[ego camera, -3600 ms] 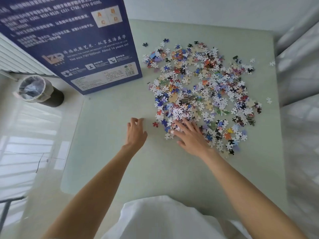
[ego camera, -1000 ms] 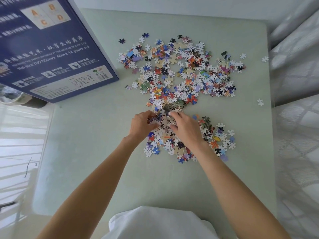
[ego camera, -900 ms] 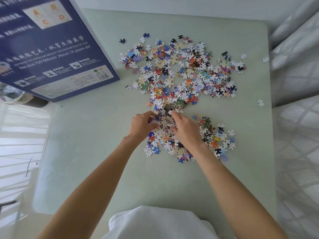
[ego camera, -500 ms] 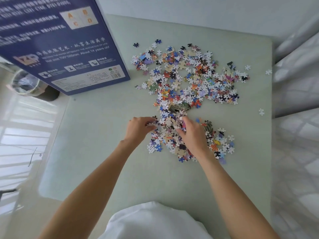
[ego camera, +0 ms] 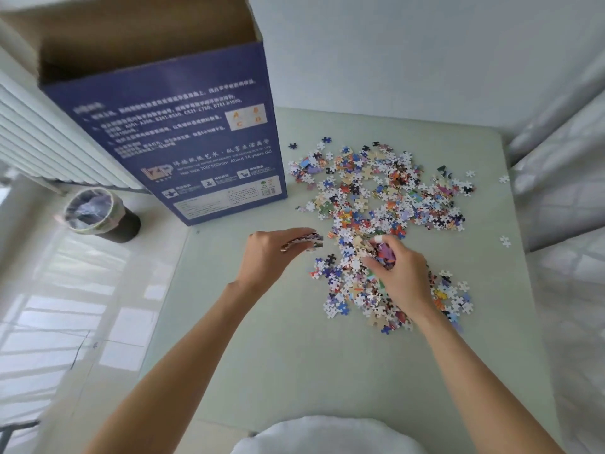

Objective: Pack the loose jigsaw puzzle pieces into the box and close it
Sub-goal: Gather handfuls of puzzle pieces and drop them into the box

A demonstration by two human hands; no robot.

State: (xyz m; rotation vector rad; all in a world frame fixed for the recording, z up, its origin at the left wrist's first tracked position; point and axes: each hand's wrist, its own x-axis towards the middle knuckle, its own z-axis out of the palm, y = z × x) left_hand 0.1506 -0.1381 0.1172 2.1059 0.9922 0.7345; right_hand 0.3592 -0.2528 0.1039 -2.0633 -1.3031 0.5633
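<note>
Okay, head view only. We see a pale green table [ego camera: 294, 355] with a spread of loose pieces [ego camera: 386, 198] over its right half, mixed colours, many white backs up. The spread runs from the far middle of the table down toward the near right, thinner at the edges; a few stray pieces [ego camera: 505, 240] lie apart by the right edge.

We see the box [ego camera: 183, 132] standing upright at the far left corner of the table, dark blue with white print on the side facing us, top open, brown cardboard inside showing. It sits just left of the pieces, not touching the main spread as far as we can tell.

Left hand [ego camera: 271, 257] is raised just left of the spread, between box and pieces, fingers curled and pinching a small bunch of pieces [ego camera: 304, 242] at the fingertips. Right hand [ego camera: 402, 273] is down in the near part of the spread, fingers curled round a handful [ego camera: 379, 252], thumb up top. Hands are apart, each gripping its own lot. We cannot tell whether the right hand touches the table.

Both forearms are bare, coming in from the bottom; white clothing [ego camera: 327, 437] shows at the bottom edge.

Off the table, left: a dark bin [ego camera: 101, 214] with a clear liner on a glossy pale floor [ego camera: 65, 322], and a white radiator [ego camera: 49, 142] behind the box. White fabric [ego camera: 563, 191] along the right edge.
</note>
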